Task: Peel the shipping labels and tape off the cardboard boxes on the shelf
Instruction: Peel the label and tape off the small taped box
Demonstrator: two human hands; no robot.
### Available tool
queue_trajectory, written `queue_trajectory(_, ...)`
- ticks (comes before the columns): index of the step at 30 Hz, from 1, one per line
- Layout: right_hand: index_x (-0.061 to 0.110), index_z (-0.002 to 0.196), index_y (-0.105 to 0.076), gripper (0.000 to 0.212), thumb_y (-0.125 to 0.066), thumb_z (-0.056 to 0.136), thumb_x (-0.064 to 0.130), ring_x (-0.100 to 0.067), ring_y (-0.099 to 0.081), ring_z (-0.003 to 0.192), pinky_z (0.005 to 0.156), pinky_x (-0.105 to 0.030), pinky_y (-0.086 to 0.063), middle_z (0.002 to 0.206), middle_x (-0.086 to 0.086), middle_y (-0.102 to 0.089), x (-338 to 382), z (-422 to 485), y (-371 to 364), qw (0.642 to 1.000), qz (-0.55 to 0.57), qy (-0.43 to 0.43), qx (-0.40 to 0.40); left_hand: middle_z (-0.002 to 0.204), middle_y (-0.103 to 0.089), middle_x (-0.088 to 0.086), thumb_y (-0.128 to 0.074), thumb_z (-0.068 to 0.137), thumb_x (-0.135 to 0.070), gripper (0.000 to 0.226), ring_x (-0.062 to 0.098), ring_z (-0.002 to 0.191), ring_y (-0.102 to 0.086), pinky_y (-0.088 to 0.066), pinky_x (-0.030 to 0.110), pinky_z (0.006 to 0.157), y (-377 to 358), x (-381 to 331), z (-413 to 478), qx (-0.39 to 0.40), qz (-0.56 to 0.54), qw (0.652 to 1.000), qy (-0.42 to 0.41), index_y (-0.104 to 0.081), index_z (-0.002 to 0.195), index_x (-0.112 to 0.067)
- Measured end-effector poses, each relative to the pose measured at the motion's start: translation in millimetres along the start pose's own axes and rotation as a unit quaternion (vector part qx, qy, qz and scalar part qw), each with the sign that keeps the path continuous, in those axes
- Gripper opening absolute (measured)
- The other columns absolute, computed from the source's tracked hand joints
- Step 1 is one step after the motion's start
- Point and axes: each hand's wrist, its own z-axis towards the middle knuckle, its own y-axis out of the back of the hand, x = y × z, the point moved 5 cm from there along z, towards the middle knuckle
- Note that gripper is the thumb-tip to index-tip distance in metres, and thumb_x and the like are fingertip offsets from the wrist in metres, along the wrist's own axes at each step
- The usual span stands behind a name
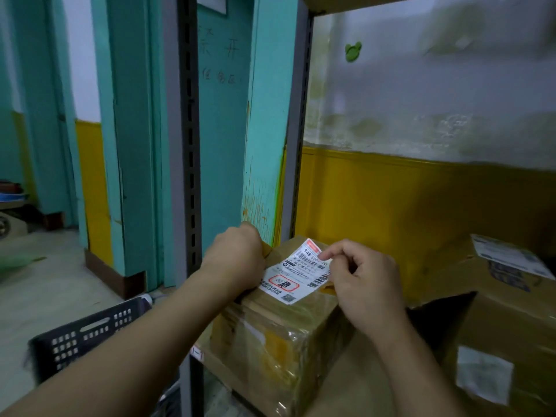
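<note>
Stands on grey slotted uprights (173, 176), with a brown shelf board (346, 386) at 6 o'clock of the view. Bears a small taped box (279, 335) at the board's 9 o'clock end, right at the front edge and just beside the front upright. Bears a larger cardboard box (511, 323) at 3 o'clock, near the small one, with a dark gap between them. Cannot tell whether one carton or two at that end.

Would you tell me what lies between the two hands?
In the head view, the white shipping label on the taped box lies between left hand and right hand.
</note>
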Motion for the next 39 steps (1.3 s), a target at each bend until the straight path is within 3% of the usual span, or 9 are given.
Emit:
queue_trajectory(3,0.021,0.081,-0.071,0.018,-0.056,0.088,0.013,-0.005,-0.048,0.046,0.045,-0.022,-0.036,0.046,0.015,-0.052,6.5,9.2,4.4,0.995,-0.064,-0.050,0.052,0.081,-0.049,0.005,-0.048,0.094,-0.010,0.005,0.026,0.082,-0.049,-0.045,0.036,0.070,-2.6,-0.8,1.6,0.011,0.007,1.000,-0.001,-0.046,0.098,-0.009)
queue_trajectory(8,0.031,0.103,-0.069,0.025,-0.067,0.084,0.047,-0.013,-0.062,0.085,0.070,-0.028,-0.049,0.098,0.008,-0.069,36.1,7.8,3.5,0.950,-0.230,-0.090,0.193,0.076,-0.044,0.003,-0.044,0.093,-0.008,0.008,0.026,0.079,-0.051,-0.045,0.036,0.068,-2.3,1.2,-0.9,0.027,-0.029,0.999,0.008,-0.041,0.087,-0.011)
queue_trajectory(13,0.035,0.103,-0.072,0.038,-0.052,0.088,0.064,-0.010,-0.058,0.096,0.082,-0.030,-0.046,0.107,0.014,-0.068,69.7,-22.5,14.6,0.918,-0.310,-0.086,0.233,0.108,-0.060,0.011,-0.047,0.094,-0.008,0.034,0.026,0.088,-0.056,-0.054,0.041,0.080,-0.7,2.8,-5.9,0.043,-0.050,0.998,0.009,-0.039,0.127,-0.006)
queue_trajectory(17,0.038,0.121,-0.064,0.039,-0.043,0.095,0.059,-0.013,-0.057,0.110,0.094,-0.032,-0.044,0.122,0.017,-0.064,77.3,-38.3,20.7,0.921,-0.300,-0.098,0.228,0.117,-0.060,0.011,-0.047,0.096,-0.011,0.030,0.024,0.091,-0.053,-0.053,0.039,0.083,-3.4,7.4,-9.9,0.073,-0.072,0.995,0.013,-0.043,0.125,-0.008)
queue_trajectory(23,0.028,0.096,-0.071,0.026,-0.049,0.097,0.041,-0.016,-0.062,0.085,0.067,-0.030,-0.048,0.092,0.009,-0.070,53.6,-26.8,24.0,0.929,-0.313,-0.093,0.172,0.123,-0.057,0.015,-0.047,0.098,-0.020,0.032,0.032,0.103,-0.056,-0.043,0.036,0.079,1.7,16.9,-32.5,0.036,-0.110,0.993,0.035,-0.042,0.128,-0.009)
queue_trajectory(29,0.020,0.084,-0.075,0.012,-0.069,0.088,0.030,-0.016,-0.063,0.091,0.076,-0.029,-0.050,0.094,0.006,-0.072,32.1,3.9,14.1,0.946,-0.231,-0.115,0.195,0.138,-0.041,0.014,-0.048,0.092,-0.006,0.051,0.036,0.110,-0.055,-0.042,0.041,0.084,11.2,8.7,-62.4,-0.035,-0.200,0.979,0.032,-0.032,0.139,-0.018)
queue_trajectory(33,0.005,0.080,-0.074,0.021,-0.068,0.084,0.024,-0.024,-0.062,0.074,0.062,-0.032,-0.046,0.082,-0.012,-0.072,20.8,12.5,4.1,0.957,-0.146,-0.199,0.151,0.136,-0.044,0.012,-0.053,0.092,-0.011,0.054,0.032,0.099,-0.059,-0.050,0.041,0.082,15.4,15.6,-62.2,-0.053,-0.225,0.972,0.032,-0.032,0.139,-0.027)
queue_trajectory(36,0.012,0.075,-0.070,0.019,-0.068,0.085,0.028,-0.024,-0.064,0.079,0.065,-0.031,-0.049,0.083,-0.005,-0.072,23.6,9.1,-4.3,0.957,-0.182,-0.196,0.112,0.140,-0.042,0.010,-0.055,0.095,-0.021,0.053,0.030,0.095,-0.061,-0.053,0.047,0.082,23.5,14.6,-57.7,-0.069,-0.177,0.982,-0.001,-0.031,0.141,-0.026)
queue_trajectory(39,0.022,0.092,-0.071,0.007,-0.066,0.088,0.020,-0.023,-0.063,0.091,0.067,-0.028,-0.048,0.101,0.000,-0.069,30.7,6.2,-8.0,0.957,-0.214,-0.171,0.097,0.143,-0.039,0.007,-0.052,0.096,-0.025,0.046,0.027,0.104,-0.059,-0.052,0.047,0.086,43.1,2.9,-55.0,-0.124,-0.117,0.983,-0.068,-0.036,0.139,-0.022)
